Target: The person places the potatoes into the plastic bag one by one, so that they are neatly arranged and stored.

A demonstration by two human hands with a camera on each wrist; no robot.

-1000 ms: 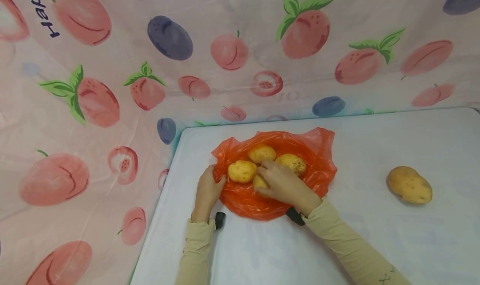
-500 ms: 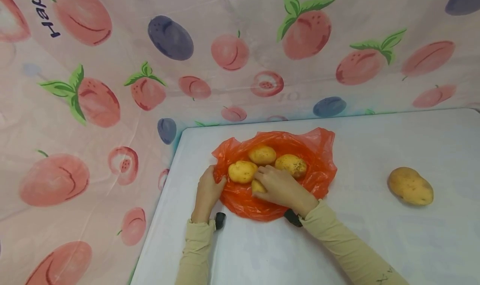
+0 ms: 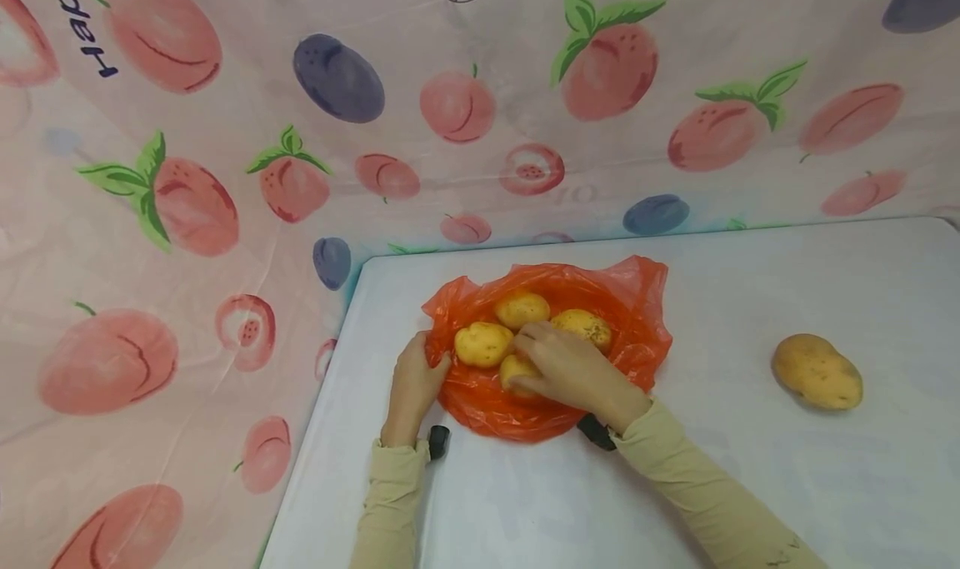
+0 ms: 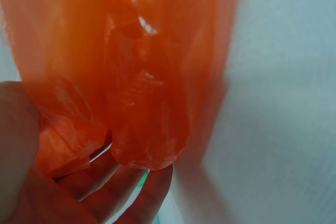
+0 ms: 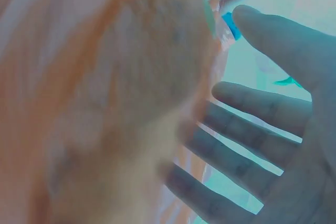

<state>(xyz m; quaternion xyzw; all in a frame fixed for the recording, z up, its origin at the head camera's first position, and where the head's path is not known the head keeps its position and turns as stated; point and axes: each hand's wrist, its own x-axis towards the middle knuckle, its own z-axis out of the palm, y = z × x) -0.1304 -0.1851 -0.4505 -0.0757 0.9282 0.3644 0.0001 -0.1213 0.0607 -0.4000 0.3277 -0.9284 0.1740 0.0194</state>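
Observation:
A red plastic bag [image 3: 495, 416] lies spread on the table with several potatoes in it. One potato [image 3: 482, 345] is at the left, another [image 3: 522, 310] at the back, and a speckled one [image 3: 583, 326] at the right. At the bag's left edge, my left hand [image 3: 417, 379] holds the plastic; the left wrist view shows its fingers [image 4: 152, 195] curled under the bag. My right hand [image 3: 566, 366] is over the front potato [image 3: 516, 375], partly hiding it. In the right wrist view its fingers [image 5: 241, 124] are spread and fairly straight beside the blurred potatoes.
A lone potato [image 3: 817, 371] lies on the white table [image 3: 735, 302] to the right, outside the bag. A fruit-patterned cloth [image 3: 480, 177] hangs behind and to the left of the table. Dark wrist devices [image 3: 439, 441] sit below both wrists.
My right hand first shifted slightly toward the front left with the front potato, then back to the right, its fingers now apart and more of that potato visible. The left hand stays put.

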